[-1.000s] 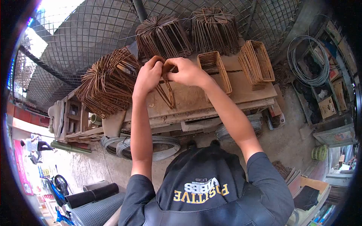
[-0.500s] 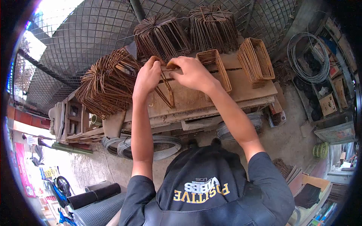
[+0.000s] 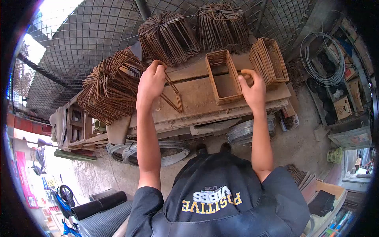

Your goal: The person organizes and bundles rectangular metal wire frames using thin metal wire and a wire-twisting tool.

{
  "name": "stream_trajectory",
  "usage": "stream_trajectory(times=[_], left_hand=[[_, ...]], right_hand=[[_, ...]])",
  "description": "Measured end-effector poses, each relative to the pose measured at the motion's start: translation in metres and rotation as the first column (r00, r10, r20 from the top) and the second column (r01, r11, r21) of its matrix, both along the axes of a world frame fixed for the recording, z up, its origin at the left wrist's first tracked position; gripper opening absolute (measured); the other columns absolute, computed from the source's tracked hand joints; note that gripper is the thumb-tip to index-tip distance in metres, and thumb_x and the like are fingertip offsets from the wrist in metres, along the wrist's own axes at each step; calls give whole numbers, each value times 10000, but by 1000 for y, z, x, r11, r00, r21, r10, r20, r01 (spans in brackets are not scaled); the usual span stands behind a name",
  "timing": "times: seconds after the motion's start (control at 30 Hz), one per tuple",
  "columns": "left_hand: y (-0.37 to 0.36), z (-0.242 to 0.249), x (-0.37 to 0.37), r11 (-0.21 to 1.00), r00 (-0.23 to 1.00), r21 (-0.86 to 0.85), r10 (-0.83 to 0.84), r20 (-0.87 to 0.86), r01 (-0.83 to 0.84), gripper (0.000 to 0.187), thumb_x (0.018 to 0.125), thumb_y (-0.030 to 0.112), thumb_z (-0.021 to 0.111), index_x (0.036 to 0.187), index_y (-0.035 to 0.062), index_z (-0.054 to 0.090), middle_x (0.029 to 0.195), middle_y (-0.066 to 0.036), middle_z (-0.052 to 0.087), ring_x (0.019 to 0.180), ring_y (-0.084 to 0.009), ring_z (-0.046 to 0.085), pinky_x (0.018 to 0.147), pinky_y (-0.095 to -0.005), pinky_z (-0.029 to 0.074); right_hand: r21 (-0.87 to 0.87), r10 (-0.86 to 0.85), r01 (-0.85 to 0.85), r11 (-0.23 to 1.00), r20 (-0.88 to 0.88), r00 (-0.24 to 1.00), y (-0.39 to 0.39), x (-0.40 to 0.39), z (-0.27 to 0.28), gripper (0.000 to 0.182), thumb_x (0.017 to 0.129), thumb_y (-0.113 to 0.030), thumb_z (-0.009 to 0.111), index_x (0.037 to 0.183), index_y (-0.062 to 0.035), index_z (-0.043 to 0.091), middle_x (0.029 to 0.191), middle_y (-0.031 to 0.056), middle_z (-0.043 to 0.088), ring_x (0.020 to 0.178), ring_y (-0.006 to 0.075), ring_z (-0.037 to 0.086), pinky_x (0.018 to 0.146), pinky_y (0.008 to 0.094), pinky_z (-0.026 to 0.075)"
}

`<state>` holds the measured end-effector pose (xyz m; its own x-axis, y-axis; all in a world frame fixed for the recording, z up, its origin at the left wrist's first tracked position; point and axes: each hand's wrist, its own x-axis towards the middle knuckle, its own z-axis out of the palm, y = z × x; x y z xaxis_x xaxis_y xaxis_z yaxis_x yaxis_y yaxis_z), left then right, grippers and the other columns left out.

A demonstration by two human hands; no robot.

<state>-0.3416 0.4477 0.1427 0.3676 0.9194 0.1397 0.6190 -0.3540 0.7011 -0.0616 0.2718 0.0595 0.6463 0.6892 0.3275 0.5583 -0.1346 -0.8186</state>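
Note:
My left hand is closed around the upper end of a few rusty rectangular rebar stirrups, whose lower corner points toward me over the wooden bench. My right hand hovers at the right side of a neat stack of rectangular stirrups. Its thumb and index finger are curled but apart, with nothing seen between them. Just beyond that hand leans another stack of stirrups. A large fanned heap of stirrups lies left of my left hand.
Two more bundles of stirrups stand at the back against the wire mesh. Coils of wire lie on the floor under the bench. Another wire coil hangs at right. Rolls of mesh lie at lower left.
My right hand has moved right, from beside my left hand to the side of the middle stack, uncovering that stack. My left hand stays on the stirrups.

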Motion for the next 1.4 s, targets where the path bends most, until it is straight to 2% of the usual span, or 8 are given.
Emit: stream_trajectory(times=[0.07,0.17,0.27,0.33,0.57,0.93,1.23,1.4], left_hand=[[-1,3,1,999,999,-35,8,-33,-9,432,1004,309,411,1170,-1,663,973,-247,715,989,-413,694,893,-468,513],[2,0,1,999,1000,-51,0,-28,-2,426,1004,304,409,1159,4,669,941,-240,715,962,-410,699,874,-465,517],[7,-6,-4,999,997,-24,-40,69,41,355,1024,230,425,1118,-39,637,766,-79,572,702,-174,537,675,-355,451],[4,-1,-6,1000,1000,-6,-7,13,7,400,989,295,420,1122,3,659,859,-236,674,858,-402,674,808,-456,512],[5,-6,-12,997,997,73,-17,73,12,371,980,272,433,1099,-12,639,823,-227,642,797,-383,639,776,-443,499],[1,-5,-10,999,994,26,20,105,-23,370,982,269,445,1130,-16,629,830,-223,626,791,-352,618,779,-425,494],[8,-7,-12,1000,999,-6,-25,44,25,382,982,287,440,1136,-2,637,866,-237,663,863,-398,669,817,-442,510],[7,-8,-12,1000,998,-11,-24,52,24,360,999,265,449,1143,-4,640,879,-204,647,847,-320,649,802,-413,500]], right_hand=[[-72,-65,67,995,35,997,-5,-1,-12,276,948,-214,764,1141,-19,734,998,80,702,864,164,654,767,323,522],[-79,-118,133,988,168,979,-9,-1,-20,324,950,-307,761,1110,-27,733,989,124,721,880,293,685,814,441,537],[-159,-40,31,987,-55,998,-9,3,-18,337,935,-314,774,1086,-15,733,921,126,724,847,308,696,787,442,543],[-207,21,-23,978,-13,1000,-10,2,-10,337,918,-325,789,1029,-9,755,899,133,736,841,309,712,769,437,549],[-103,-115,125,987,94,989,-7,-4,-2,316,914,-303,792,977,6,810,870,152,770,757,299,726,716,417,555],[242,-123,152,958,-132,984,15,19,24,270,930,-187,818,1083,35,806,809,17,735,704,61,578,638,251,454],[297,-43,-13,955,178,983,27,5,82,219,909,-179,812,1026,7,817,751,79,698,610,146,589,574,310,433],[-25,265,-280,960,408,874,55,-38,114,227,904,-251,777,950,-33,822,848,154,755,726,323,728,664,417,554]])
